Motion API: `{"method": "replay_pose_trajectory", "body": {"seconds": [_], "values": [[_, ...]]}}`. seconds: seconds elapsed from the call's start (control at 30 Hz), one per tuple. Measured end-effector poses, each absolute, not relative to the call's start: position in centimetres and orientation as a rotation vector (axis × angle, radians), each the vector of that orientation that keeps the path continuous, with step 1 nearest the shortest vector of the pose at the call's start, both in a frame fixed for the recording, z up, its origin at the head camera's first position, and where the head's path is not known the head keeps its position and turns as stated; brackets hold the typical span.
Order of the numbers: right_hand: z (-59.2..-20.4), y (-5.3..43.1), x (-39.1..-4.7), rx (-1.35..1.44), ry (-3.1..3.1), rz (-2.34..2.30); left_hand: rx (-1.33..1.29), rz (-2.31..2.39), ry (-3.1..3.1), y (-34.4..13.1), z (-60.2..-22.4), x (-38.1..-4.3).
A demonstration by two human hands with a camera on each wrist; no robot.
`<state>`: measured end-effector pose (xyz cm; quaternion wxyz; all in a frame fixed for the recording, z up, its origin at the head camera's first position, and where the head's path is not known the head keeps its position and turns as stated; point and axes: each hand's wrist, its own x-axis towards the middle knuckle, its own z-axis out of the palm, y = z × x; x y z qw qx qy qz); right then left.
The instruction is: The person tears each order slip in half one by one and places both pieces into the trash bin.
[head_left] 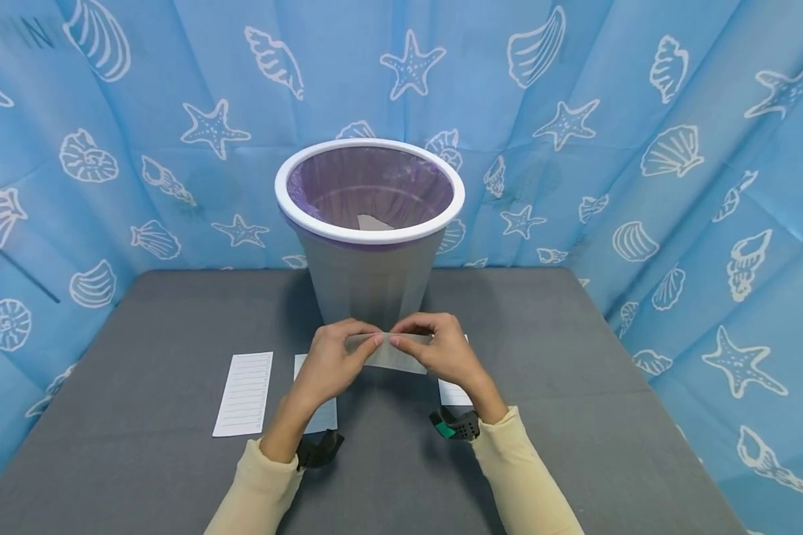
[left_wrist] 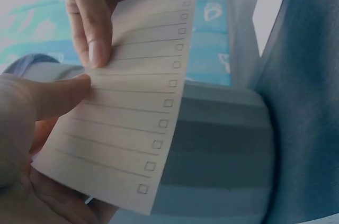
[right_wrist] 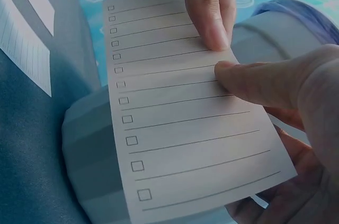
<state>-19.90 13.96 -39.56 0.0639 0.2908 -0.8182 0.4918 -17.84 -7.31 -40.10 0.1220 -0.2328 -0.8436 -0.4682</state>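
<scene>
Both hands pinch one lined checklist sheet (head_left: 395, 360) by its long edge, held up off the table in front of a trash can (head_left: 375, 279). My left hand (head_left: 334, 360) has thumb and fingers on it just left of the middle. The right hand (head_left: 444, 349) grips it right beside, the two thumbs nearly touching. In the left wrist view the sheet (left_wrist: 127, 97) looks whole, with ruled lines and a column of small boxes. The right wrist view shows the same sheet (right_wrist: 175, 113) slightly bowed, with fingers behind it.
Another lined sheet (head_left: 244, 394) lies at the left of the grey table (head_left: 174, 327). A second sheet (head_left: 321, 417) is partly under the left arm, a third (head_left: 455, 394) partly behind the right hand. Inside the can's purple liner (head_left: 375, 178) lies a white paper piece (head_left: 372, 222).
</scene>
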Motion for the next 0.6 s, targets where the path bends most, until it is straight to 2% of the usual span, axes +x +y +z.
{"method": "replay_pose_trajectory", "body": {"seconds": [0.13,0.37,0.6], "values": [[-39.7,13.8,-19.9,0.888,-2.458,1.501,-0.692,-1.42,-2.4,-7.3,-40.4,-18.0],[-36.5,12.9,-17.8,0.838,-2.468,1.504,-0.682,-1.476,-2.37,-7.1,-40.4,-18.0],[-36.1,12.8,-17.4,0.813,-2.47,1.508,-0.663,-1.548,-2.37,-7.1,-40.5,-17.9]]}}
